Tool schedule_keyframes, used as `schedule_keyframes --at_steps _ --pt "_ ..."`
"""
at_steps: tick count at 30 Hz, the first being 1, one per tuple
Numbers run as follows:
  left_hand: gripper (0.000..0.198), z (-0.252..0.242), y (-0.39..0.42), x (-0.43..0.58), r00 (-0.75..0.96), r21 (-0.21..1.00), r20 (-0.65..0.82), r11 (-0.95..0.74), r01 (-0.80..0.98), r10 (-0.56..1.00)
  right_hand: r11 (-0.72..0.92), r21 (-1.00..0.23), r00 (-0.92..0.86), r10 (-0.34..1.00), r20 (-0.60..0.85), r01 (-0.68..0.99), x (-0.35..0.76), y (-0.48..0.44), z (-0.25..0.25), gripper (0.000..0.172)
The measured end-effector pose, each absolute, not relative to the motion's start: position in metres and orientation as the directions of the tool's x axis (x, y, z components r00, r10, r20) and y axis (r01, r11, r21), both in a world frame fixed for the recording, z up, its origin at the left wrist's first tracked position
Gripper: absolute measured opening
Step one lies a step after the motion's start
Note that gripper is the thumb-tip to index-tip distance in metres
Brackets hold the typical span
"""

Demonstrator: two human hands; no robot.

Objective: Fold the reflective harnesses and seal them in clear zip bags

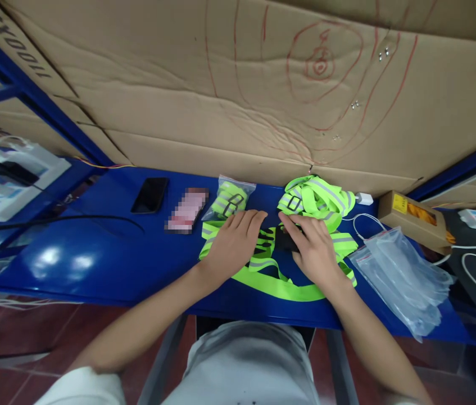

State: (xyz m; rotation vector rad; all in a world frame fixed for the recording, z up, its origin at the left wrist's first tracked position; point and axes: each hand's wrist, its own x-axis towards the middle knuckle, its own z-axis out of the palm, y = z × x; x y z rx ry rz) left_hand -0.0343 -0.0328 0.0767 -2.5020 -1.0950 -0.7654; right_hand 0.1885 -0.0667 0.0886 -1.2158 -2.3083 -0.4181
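A lime-yellow reflective strap harness point(282, 289) with grey stripes lies spread on the blue table in front of me. My left hand point(238, 239) rests palm down over its left part, fingers stretched out side by side; its thumb is hidden. Over the right part is my right hand point(316, 247), fingers extended and a little apart, touching a black piece point(285, 239) in the middle of the harness. Several black buckle parts point(266, 242) show between the hands. Just behind, a heap of the same strap point(316, 197) has a black buckle.
A clear bag point(230, 198) with folded strap sits behind my left hand. Leftward are a pixelated phone-like object point(187, 211) and a dark phone point(150, 195). At right are clear zip bags point(406, 281), a small cardboard box point(415, 219) and a white charger point(364, 198). Cardboard point(170, 112) walls the back.
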Motion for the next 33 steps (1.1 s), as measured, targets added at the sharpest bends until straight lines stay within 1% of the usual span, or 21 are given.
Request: schedule_keyframes --at_steps 3,7,9,10,12,15,17,18,19,20,22,25,27,29,30,31,33 --pt "0.041 0.073 -0.031 -0.032 0.565 -0.051 0.56 -0.656 0.753 0.605 0.542 0.044 -0.472 0.686 0.554 0.839 0.189 -0.067 0.087 0.077" --pt "0.043 0.072 -0.03 -0.019 0.578 -0.036 0.503 -0.653 0.757 0.642 0.5 0.083 -0.456 0.693 0.558 0.862 0.179 -0.064 0.084 0.071" --pt "0.05 0.074 -0.029 -0.011 0.571 0.01 0.456 -0.645 0.764 0.683 0.451 0.085 -0.418 0.72 0.554 0.889 0.173 -0.06 0.082 0.072" --pt "0.055 0.076 -0.028 -0.008 0.564 0.047 0.433 -0.643 0.765 0.703 0.433 0.065 -0.394 0.736 0.55 0.899 0.171 -0.058 0.081 0.075" --pt "0.068 0.082 -0.025 -0.007 0.563 0.152 0.398 -0.657 0.739 0.725 0.436 -0.032 -0.352 0.765 0.539 0.899 0.171 -0.052 0.081 0.082" --pt "0.087 0.095 -0.019 -0.016 0.615 0.378 0.355 -0.71 0.594 0.704 0.492 -0.264 -0.297 0.789 0.538 0.829 0.181 -0.047 0.086 0.093" --pt "0.11 0.105 -0.011 -0.026 0.67 0.574 0.304 -0.691 0.439 0.677 0.526 -0.387 -0.252 0.782 0.57 0.757 0.188 -0.045 0.093 0.093" --pt "0.118 0.11 -0.005 -0.031 0.694 0.672 0.272 -0.647 0.36 0.667 0.545 -0.43 -0.226 0.77 0.597 0.719 0.19 -0.045 0.098 0.091" --pt "0.121 0.115 0.001 -0.035 0.71 0.757 0.242 -0.586 0.288 0.662 0.567 -0.466 -0.202 0.755 0.624 0.68 0.192 -0.045 0.105 0.087" --pt "0.12 0.121 0.007 -0.037 0.716 0.82 0.223 -0.525 0.229 0.662 0.585 -0.496 -0.175 0.741 0.648 0.642 0.193 -0.045 0.112 0.084" --pt "0.105 0.132 0.017 -0.038 0.717 0.889 0.204 -0.433 0.149 0.667 0.613 -0.547 -0.131 0.725 0.676 0.57 0.193 -0.044 0.13 0.078" --pt "0.088 0.151 0.024 -0.032 0.719 0.94 0.208 -0.34 0.041 0.663 0.662 -0.593 -0.129 0.71 0.692 0.458 0.193 -0.039 0.158 0.073" --pt "0.077 0.162 0.022 -0.025 0.719 0.967 0.2 -0.253 -0.034 0.666 0.695 -0.597 -0.145 0.691 0.708 0.4 0.195 -0.034 0.174 0.069" --pt "0.062 0.169 0.018 -0.017 0.691 0.983 0.176 -0.159 -0.089 0.701 0.712 -0.595 -0.189 0.686 0.703 0.373 0.2 -0.027 0.184 0.065" --pt "0.057 0.169 0.017 -0.014 0.669 0.988 0.156 -0.104 -0.118 0.727 0.714 -0.599 -0.236 0.692 0.682 0.362 0.203 -0.023 0.186 0.068" --pt "0.053 0.169 0.017 -0.011 0.652 0.987 0.136 -0.046 -0.153 0.746 0.708 -0.614 -0.297 0.705 0.644 0.349 0.207 -0.019 0.187 0.076" --pt "0.051 0.165 0.02 -0.008 0.645 0.968 0.118 0.057 -0.244 0.755 0.658 -0.688 -0.412 0.743 0.528 0.305 0.213 -0.01 0.185 0.098"
